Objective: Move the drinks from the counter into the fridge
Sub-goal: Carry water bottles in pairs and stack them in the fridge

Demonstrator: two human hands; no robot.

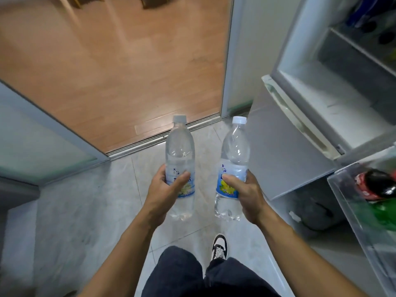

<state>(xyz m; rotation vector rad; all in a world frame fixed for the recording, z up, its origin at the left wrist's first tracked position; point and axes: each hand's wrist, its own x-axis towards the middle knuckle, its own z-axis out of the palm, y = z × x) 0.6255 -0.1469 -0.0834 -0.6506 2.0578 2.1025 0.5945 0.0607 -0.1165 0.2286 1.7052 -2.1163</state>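
Fingers wrap two bottles, apart, beside open fridge.

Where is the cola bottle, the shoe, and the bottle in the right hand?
cola bottle [377, 184]: head view, on its dark body.
shoe [219, 246]: head view, on its laces.
right-hand water bottle [234, 151]: head view, on its clear upper body.

wooden floor runs beyond the threshold | metal door track crosses between wood and pale floor tiles | frosted glass panel stands at left | black-and-white sneaker rests on the tiles
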